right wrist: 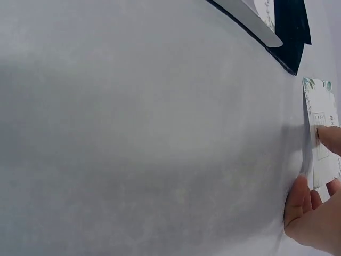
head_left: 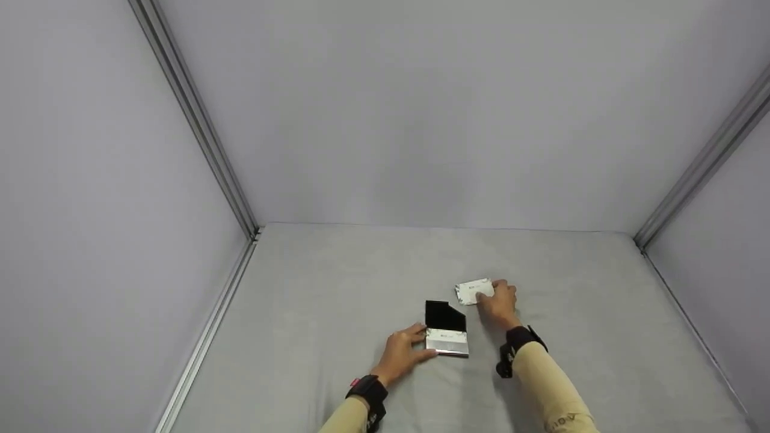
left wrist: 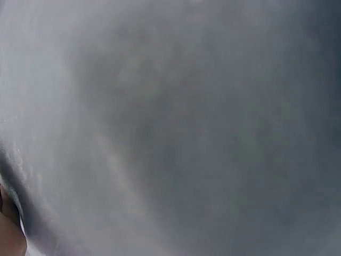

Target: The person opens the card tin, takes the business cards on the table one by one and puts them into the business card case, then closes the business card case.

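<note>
Soft, even, shadowless light throughout; the left wrist view is blurred, perhaps too close.

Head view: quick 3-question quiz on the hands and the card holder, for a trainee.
1. True or false: the left hand touches the open card holder.
2. What do the right hand's fingertips rest on? A) the holder's black lid B) a white card on the grey table C) nothing
3. Fill in: the card lies to the ____ of the holder, on the person's own sides.

Key: 1 true; 2 B; 3 right.
</note>
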